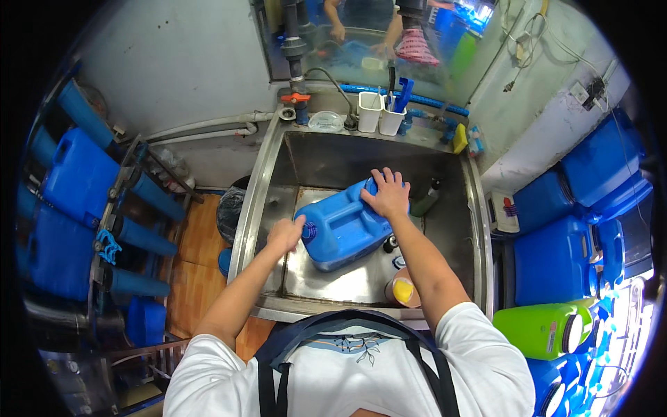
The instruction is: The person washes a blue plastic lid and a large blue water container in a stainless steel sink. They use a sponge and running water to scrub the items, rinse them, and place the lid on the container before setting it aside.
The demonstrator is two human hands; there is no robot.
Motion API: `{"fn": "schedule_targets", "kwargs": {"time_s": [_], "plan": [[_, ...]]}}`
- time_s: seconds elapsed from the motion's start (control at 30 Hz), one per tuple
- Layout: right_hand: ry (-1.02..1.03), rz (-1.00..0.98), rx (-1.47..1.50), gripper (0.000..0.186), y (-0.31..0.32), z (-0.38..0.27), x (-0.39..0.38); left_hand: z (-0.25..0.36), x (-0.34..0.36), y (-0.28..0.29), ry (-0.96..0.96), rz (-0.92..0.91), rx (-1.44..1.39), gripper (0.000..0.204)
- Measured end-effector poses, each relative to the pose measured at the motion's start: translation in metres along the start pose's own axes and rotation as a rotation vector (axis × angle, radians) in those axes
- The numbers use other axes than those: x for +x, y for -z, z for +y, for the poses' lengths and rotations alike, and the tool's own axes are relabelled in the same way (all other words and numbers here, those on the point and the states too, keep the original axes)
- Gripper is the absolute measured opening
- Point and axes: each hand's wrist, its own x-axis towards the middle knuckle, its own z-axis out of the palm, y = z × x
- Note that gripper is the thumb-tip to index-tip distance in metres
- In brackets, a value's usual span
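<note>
A blue plastic jerrycan lies tilted in the steel sink, its threaded neck toward the left. My left hand is closed at the neck end, with its fingertips partly hidden. Over the far right end, my right hand grips the can with fingers spread across its corner. Below my right forearm stands a container with a yellow top, close to the sink's near wall. A dark green bottle leans in the sink's far right corner.
White cups with brushes stand on the back ledge, beside an orange-handled valve. A yellow sponge sits at the right corner. Blue containers and a green jerrycan crowd the right; a rack of blue cylinders flanks the left.
</note>
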Motion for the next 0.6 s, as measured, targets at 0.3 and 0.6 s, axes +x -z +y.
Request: {"fn": "schedule_targets", "kwargs": {"time_s": [0.3,0.6], "plan": [[-0.020,0.005,0.017,0.071,-0.001,0.000,0.000,-0.005,-0.004,-0.014,-0.675,0.273,0.021,0.027],[-0.030,-0.005,0.031,0.070,0.002,0.000,0.009,-0.008,-0.013,-0.014,-0.725,0.241,0.273,0.024]]}}
